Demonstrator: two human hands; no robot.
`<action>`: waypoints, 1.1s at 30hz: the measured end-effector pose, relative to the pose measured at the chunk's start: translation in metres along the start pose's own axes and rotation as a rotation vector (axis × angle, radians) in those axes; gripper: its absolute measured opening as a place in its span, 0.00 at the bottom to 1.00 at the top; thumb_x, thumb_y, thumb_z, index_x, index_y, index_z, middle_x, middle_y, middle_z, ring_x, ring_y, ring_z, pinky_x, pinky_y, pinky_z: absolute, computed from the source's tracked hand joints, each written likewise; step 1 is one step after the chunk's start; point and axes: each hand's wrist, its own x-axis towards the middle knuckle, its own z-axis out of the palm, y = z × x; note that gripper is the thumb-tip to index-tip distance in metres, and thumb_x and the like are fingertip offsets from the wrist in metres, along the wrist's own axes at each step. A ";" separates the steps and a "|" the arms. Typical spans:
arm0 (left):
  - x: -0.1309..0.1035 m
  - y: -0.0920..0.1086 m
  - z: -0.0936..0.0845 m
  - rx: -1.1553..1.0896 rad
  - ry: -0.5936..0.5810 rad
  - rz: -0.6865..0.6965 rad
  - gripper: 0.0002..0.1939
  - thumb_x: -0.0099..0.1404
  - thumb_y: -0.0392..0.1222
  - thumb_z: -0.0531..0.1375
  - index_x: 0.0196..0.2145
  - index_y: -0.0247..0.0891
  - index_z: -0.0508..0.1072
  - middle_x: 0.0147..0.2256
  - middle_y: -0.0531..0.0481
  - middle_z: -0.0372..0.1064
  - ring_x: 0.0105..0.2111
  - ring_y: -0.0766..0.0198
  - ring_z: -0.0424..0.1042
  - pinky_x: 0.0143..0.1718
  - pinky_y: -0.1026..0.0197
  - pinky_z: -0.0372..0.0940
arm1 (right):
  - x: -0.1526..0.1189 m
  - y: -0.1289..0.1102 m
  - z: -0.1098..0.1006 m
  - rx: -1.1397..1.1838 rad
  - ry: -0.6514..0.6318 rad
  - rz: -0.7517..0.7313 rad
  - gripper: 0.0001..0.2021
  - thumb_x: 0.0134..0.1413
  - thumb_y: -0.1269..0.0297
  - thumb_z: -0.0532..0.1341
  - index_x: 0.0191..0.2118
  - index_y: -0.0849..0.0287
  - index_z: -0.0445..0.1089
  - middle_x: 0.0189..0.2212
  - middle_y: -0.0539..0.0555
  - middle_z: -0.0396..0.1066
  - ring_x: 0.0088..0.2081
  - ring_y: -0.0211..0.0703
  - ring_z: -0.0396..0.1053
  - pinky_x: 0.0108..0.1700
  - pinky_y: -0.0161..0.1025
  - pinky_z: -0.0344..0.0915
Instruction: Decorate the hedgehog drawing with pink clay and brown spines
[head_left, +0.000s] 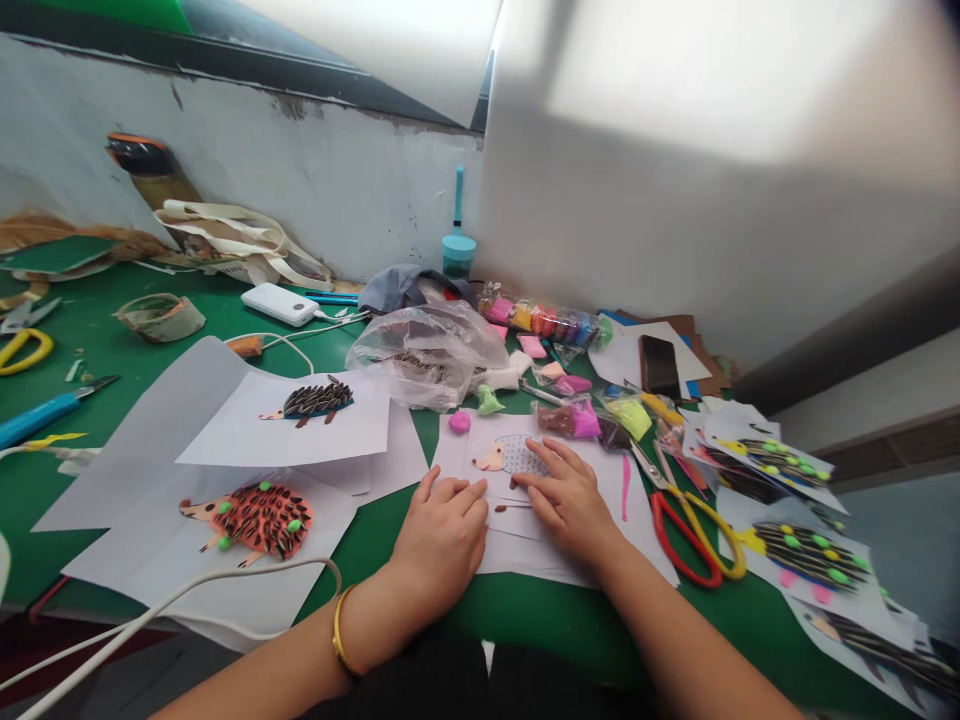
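Observation:
A white sheet in front of me bears a hedgehog picture with a peach face and a pale blue dotted body. My right hand lies over its right part, fingers spread, fingertips on the body and by a small brown piece. Another brown piece lies on the paper between my hands. My left hand, with a gold bangle at the wrist, rests on the sheet's left edge, fingers loosely bent and apart, holding nothing visible. A pink clay ball sits at the sheet's top left.
Red and yellow scissors lie right of the sheet. Finished hedgehog pictures are stacked at the right; others lie left. Behind are clay packets, a plastic bag and a phone. A white cable crosses the left front.

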 end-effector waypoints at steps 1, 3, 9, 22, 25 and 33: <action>0.000 0.000 0.000 -0.001 0.000 0.000 0.07 0.66 0.37 0.57 0.40 0.41 0.74 0.51 0.51 0.75 0.46 0.55 0.70 0.61 0.41 0.52 | 0.000 0.000 0.000 -0.001 0.001 0.003 0.16 0.61 0.66 0.55 0.47 0.45 0.78 0.63 0.53 0.63 0.64 0.57 0.56 0.60 0.61 0.57; 0.000 0.000 0.000 -0.001 -0.002 0.001 0.07 0.66 0.37 0.57 0.40 0.41 0.74 0.51 0.51 0.74 0.47 0.55 0.70 0.61 0.41 0.52 | 0.000 0.000 -0.001 0.001 0.017 -0.001 0.16 0.62 0.66 0.55 0.48 0.46 0.78 0.63 0.53 0.63 0.64 0.57 0.56 0.60 0.60 0.57; 0.000 0.000 0.000 0.001 -0.001 0.001 0.06 0.65 0.37 0.58 0.40 0.41 0.74 0.51 0.51 0.75 0.46 0.55 0.70 0.60 0.41 0.52 | 0.000 0.000 -0.001 -0.003 0.014 -0.017 0.16 0.61 0.66 0.55 0.47 0.46 0.78 0.63 0.52 0.64 0.64 0.57 0.57 0.61 0.60 0.56; 0.000 -0.001 0.000 0.008 0.005 0.006 0.06 0.65 0.37 0.58 0.40 0.41 0.74 0.51 0.51 0.75 0.46 0.56 0.70 0.60 0.41 0.52 | -0.003 -0.001 -0.001 -0.003 0.078 -0.077 0.16 0.58 0.69 0.57 0.44 0.45 0.79 0.62 0.51 0.65 0.63 0.56 0.57 0.60 0.57 0.56; 0.000 0.000 0.000 0.008 0.011 0.007 0.06 0.65 0.37 0.58 0.40 0.41 0.74 0.51 0.50 0.75 0.46 0.56 0.70 0.61 0.41 0.52 | -0.003 -0.002 -0.002 -0.022 0.064 -0.093 0.16 0.57 0.69 0.58 0.44 0.44 0.79 0.61 0.49 0.66 0.63 0.57 0.58 0.60 0.57 0.56; -0.001 -0.001 0.002 0.011 0.019 0.007 0.06 0.65 0.37 0.58 0.40 0.41 0.74 0.51 0.51 0.75 0.46 0.56 0.70 0.61 0.42 0.52 | -0.004 -0.002 -0.004 -0.006 0.072 -0.124 0.15 0.57 0.69 0.58 0.44 0.45 0.79 0.61 0.50 0.66 0.63 0.57 0.58 0.59 0.56 0.56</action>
